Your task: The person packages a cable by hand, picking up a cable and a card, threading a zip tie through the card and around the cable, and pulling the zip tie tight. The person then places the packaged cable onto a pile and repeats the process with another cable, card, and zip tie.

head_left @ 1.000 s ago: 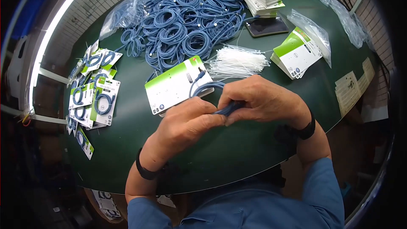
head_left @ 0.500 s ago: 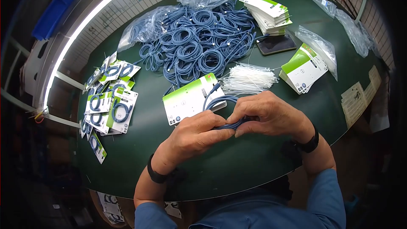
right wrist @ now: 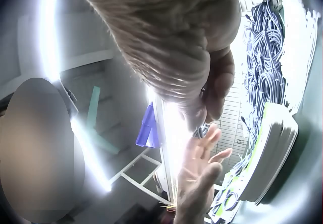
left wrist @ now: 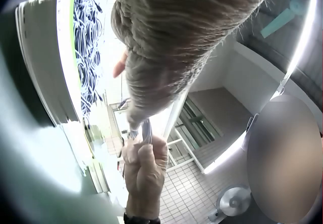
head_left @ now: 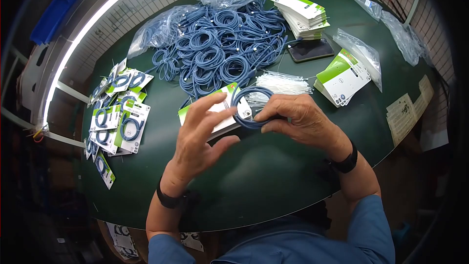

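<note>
In the head view a coiled blue cable [head_left: 248, 109] is pinched at its right side by my right hand [head_left: 309, 120], thumb against fingers. Beside the coil's left edge, my left hand [head_left: 198, 134] has its fingers spread and thumb apart; whether a fingertip touches the cable I cannot tell. Beneath the coil lies a stack of white and green cards [head_left: 222, 128], partly covered by the left fingers. The right wrist view shows the left hand [right wrist: 197, 183] with parted fingers below the right hand [right wrist: 214, 83].
Many coiled blue cables [head_left: 210, 49] are heaped at the back, with white zip ties [head_left: 281, 84] in front. Carded cables [head_left: 131, 126] pile up at the left. Card stacks [head_left: 342, 80], a phone [head_left: 310, 50] and plastic bags [head_left: 400, 34] lie to the right.
My left hand has let go of the coil and moved left, its fingers spreading. The coil now shows as a round loop, still held by my right hand.
</note>
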The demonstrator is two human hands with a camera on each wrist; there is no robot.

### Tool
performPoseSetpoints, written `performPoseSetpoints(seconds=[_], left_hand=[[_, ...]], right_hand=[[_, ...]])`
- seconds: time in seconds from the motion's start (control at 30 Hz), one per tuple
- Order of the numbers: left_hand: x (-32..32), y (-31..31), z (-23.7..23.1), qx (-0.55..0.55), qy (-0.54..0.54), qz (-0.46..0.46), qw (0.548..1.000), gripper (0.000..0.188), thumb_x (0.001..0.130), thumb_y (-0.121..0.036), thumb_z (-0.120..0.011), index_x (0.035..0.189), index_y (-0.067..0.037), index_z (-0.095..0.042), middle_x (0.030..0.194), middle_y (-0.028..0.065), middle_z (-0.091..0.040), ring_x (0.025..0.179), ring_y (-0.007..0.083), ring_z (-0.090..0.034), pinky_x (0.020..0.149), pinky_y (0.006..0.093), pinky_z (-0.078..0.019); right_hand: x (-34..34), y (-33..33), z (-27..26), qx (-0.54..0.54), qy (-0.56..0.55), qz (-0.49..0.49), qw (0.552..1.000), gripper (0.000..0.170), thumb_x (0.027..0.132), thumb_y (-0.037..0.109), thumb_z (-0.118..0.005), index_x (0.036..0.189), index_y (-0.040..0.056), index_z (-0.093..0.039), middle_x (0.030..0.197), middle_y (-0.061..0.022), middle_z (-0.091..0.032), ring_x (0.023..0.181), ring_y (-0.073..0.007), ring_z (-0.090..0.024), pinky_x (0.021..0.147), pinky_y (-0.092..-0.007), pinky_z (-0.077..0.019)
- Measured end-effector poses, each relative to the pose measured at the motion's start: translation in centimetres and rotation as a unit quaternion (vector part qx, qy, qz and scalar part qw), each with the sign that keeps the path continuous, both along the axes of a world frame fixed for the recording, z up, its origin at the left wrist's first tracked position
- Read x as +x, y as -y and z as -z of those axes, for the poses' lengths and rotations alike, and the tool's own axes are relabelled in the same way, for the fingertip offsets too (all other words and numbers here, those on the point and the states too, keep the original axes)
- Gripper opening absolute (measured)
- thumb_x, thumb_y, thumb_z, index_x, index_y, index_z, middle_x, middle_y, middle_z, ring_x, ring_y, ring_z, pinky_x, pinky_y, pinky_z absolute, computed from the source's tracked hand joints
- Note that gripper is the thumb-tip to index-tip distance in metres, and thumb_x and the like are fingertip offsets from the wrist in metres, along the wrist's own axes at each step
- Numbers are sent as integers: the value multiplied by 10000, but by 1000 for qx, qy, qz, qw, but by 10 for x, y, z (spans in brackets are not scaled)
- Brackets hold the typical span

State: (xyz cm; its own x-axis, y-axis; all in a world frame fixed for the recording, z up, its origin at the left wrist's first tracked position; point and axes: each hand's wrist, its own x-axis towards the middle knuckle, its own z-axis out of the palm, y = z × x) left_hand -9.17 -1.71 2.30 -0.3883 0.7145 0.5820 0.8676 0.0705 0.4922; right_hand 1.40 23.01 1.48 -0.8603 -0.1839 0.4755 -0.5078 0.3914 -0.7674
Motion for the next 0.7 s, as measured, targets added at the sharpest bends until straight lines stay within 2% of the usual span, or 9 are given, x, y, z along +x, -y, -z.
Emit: performPoseSetpoints(seconds=[0.03, 0.13, 0.17, 0.27, 0.43, 0.53, 0.57, 0.67, 0.7], left_hand=[[-4, 4, 2, -1, 3, 1, 1000, 619, 742, -101, -890, 1320, -90, -672, 1365, 171, -602, 1119, 329, -679, 906, 402, -583], [-27, 14, 18, -185, -37, -123, 974, 972, 656, -263, -972, 1494, -82, -515, 1508, 187, -480, 1345, 382, -526, 1114, 486, -449], [-33, 17, 24, -184, -35, -123, 974, 972, 656, -263, -972, 1494, -82, -515, 1508, 187, -480, 1345, 382, -526, 1114, 486, -449], [-49, 25, 38, -293, -66, -158, 941, 1171, 571, -363, -998, 1550, -66, -429, 1481, 194, -512, 1425, 409, -422, 1191, 513, -339], [-60, 30, 34, -265, 1, -107, 958, 1171, 555, -413, -996, 1535, -66, -458, 1465, 197, -535, 1385, 416, -470, 1180, 510, -352], [-59, 32, 23, -254, 70, -90, 961, 1088, 619, -372, -971, 1538, -78, -467, 1527, 195, -485, 1420, 397, -446, 1191, 483, -371], [-58, 33, 19, -252, 70, -92, 961, 1088, 619, -372, -971, 1538, -78, -467, 1527, 195, -485, 1420, 397, -446, 1191, 483, -371], [-50, 37, 8, -197, -18, -122, 973, 814, 710, -280, -908, 1420, -47, -585, 1410, 215, -596, 1300, 414, -553, 1142, 516, -392], [-45, 38, 3, -195, -16, -124, 973, 814, 710, -280, -908, 1420, -47, -585, 1410, 215, -596, 1300, 414, -553, 1142, 516, -392]], right_hand=[[0, 1, 1, -1, 4, 26, 1000, 210, 838, 68, -841, 1019, 32, -741, 939, -81, -731, 833, -225, -715, 738, -327, -559], [-1, 2, 5, 0, 13, 76, 997, 199, 844, 71, -840, 1002, 27, -729, 936, -87, -728, 817, -219, -707, 730, -327, -555], [-2, 1, 6, 10, 4, 68, 998, 197, 847, 69, -838, 1000, 23, -724, 932, -88, -724, 809, -215, -702, 724, -325, -553], [-5, 0, 9, 33, -15, 53, 998, 194, 853, 66, -835, 996, 16, -714, 924, -91, -718, 791, -206, -691, 713, -321, -547], [-6, -1, 11, 12, -9, 57, 998, 182, 864, 37, -821, 1003, 2, -709, 918, -75, -705, 757, -151, -670, 669, -278, -538], [-6, -1, 13, -2, 12, 77, 997, 172, 874, 15, -809, 1008, -5, -704, 935, -69, -702, 752, -122, -662, 648, -249, -536], [-6, -1, 13, -21, 12, 80, 997, 174, 873, -4, -804, 1014, -5, -702, 945, -73, -701, 752, -114, -659, 642, -241, -537], [-6, 1, 12, -57, 13, 83, 995, 186, 872, -42, -794, 1027, -5, -698, 964, -79, -697, 754, -99, -653, 629, -227, -538], [-6, 2, 12, -70, -22, 89, 993, 196, 869, -58, -790, 1031, -5, -696, 970, -85, -696, 759, -104, -654, 630, -228, -542]])
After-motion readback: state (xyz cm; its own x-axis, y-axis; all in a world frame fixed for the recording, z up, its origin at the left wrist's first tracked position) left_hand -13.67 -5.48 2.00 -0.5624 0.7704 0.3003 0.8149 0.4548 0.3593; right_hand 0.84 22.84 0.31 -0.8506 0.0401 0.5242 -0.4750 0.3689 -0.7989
